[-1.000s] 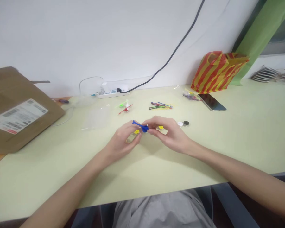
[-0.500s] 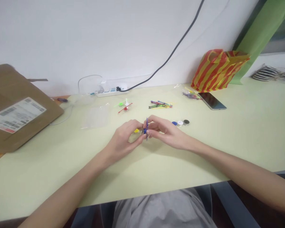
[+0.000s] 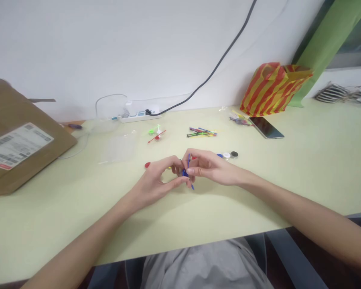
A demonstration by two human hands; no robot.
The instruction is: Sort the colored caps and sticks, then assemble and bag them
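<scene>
My left hand point(image 3: 162, 176) is closed around a small blue round piece point(image 3: 185, 173), gripping it between thumb and fingers. Its far side is hidden by the fingers. Against that piece, my right hand point(image 3: 207, 166) pinches a thin blue plastic arrow point(image 3: 189, 160), which stands up between the hands, its lower end tilted toward me. Beside the left hand's knuckles a red disc point(image 3: 147, 165) shows on the table. Behind the right hand lie a blue disc point(image 3: 219, 155), a white disc point(image 3: 226, 155) and a black disc point(image 3: 234, 154) in a row.
Beyond the hands are a pile of coloured arrows point(image 3: 202, 132) and red, green and white spinners point(image 3: 157, 137). A clear plastic bag point(image 3: 117, 148) lies at left, near a cardboard box point(image 3: 27, 136). A power strip point(image 3: 140, 117), phone point(image 3: 266, 127) and striped bag point(image 3: 273, 90) line the back.
The blue arrow has turned from nearly upright to a slant between my hands. My left fingers have shifted on the blue piece, and the red disc beside them has come into view.
</scene>
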